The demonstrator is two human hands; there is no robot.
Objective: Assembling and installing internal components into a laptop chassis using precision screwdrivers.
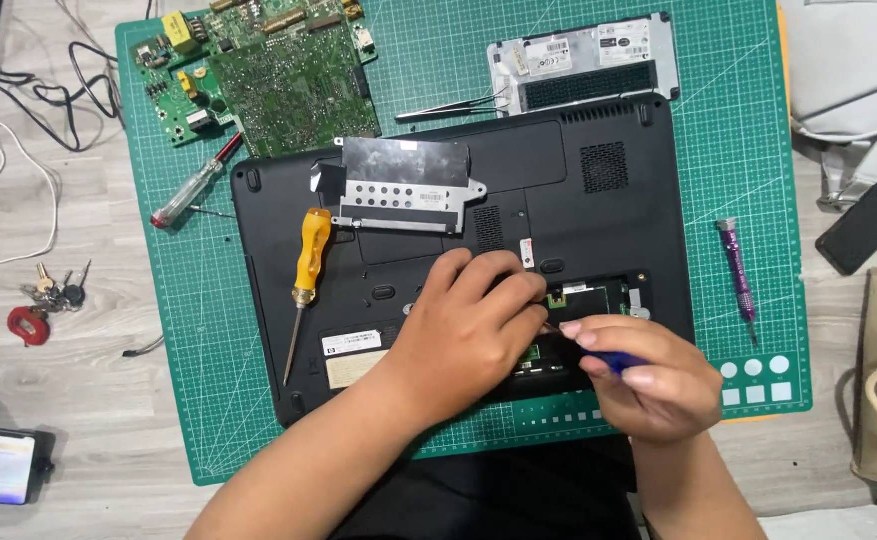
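Upturned black plastic laptop [579, 215] on green gridded cutting mat [439, 70]; both hands at its open front bay.

A yellow-handled screwdriver [309, 275] is laid on the laptop's left part, a silver metal drive caddy [409, 190] just beside it. The left hand [469, 335] is curled, fingertips pressed at the open bay [589, 300]; nothing held can be made out. The right hand [649, 385] is closed around a blue-handled screwdriver [619, 362], tip directed into the bay. A purple screwdriver [739, 275] is seen on the mat, right.

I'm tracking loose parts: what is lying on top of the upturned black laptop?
On the laptop lie a yellow-handled screwdriver and a metal drive caddy. Both hands, left and right, cover part of its open bay.
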